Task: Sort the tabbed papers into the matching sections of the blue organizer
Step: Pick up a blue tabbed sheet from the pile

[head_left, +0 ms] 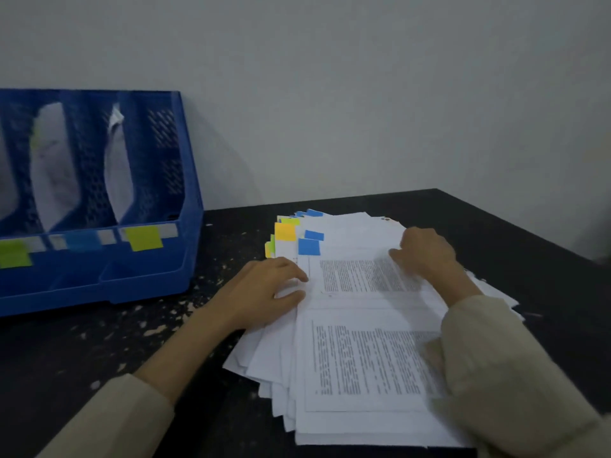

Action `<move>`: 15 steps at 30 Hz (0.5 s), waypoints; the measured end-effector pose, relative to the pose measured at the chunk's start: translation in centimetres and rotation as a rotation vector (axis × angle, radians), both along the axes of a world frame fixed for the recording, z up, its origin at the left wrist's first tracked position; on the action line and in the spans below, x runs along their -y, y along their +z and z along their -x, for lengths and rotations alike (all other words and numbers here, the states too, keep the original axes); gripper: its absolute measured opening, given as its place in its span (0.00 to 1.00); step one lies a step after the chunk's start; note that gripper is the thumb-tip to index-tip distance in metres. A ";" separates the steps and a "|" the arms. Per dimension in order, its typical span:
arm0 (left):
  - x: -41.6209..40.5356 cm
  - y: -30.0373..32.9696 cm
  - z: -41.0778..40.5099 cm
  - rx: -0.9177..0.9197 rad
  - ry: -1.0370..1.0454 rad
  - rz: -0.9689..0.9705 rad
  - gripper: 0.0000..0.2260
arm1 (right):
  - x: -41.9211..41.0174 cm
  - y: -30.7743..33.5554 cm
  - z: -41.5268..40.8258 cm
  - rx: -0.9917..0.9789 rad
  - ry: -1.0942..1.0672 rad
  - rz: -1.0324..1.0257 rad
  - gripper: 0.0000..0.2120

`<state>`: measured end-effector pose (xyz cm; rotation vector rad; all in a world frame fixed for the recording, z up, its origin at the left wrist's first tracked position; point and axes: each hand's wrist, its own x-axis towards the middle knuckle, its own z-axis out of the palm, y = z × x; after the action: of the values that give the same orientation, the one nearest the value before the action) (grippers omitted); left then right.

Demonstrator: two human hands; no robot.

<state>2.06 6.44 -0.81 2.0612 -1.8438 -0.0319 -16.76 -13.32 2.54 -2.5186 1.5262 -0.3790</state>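
While the black speckled table [496,233] carries everything, blue perforated plastic organizer [109,200] at its left with white sheets in its slots, loose stack of printed white tabbed papers [357,358] beside it — left hand [264,292] flat on the stack's left edge, fingers relaxed, right hand [426,256] curled at the top sheet — grip unclear, blue sticky tab [309,246] on top.

Plain pale grey wall [363,94], black table [496,233] with scuffed, flaking surface, dim even light
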 end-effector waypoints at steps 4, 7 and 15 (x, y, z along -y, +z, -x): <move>0.0 -0.7 0.1 0.001 -0.041 -0.064 0.23 | 1.2 0.4 1.4 -0.016 -0.093 -0.195 0.24; 0.1 -1.1 0.0 0.015 -0.027 -0.122 0.29 | 1.5 0.5 1.9 0.090 -0.119 -0.366 0.24; -0.1 -1.6 -0.2 0.025 0.008 -0.182 0.36 | 2.0 -0.1 1.0 0.325 -0.113 -0.033 0.14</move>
<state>2.24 6.51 -2.43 2.1995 -1.9102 -0.1782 -17.75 -15.31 2.46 -2.2158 1.5311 -0.7326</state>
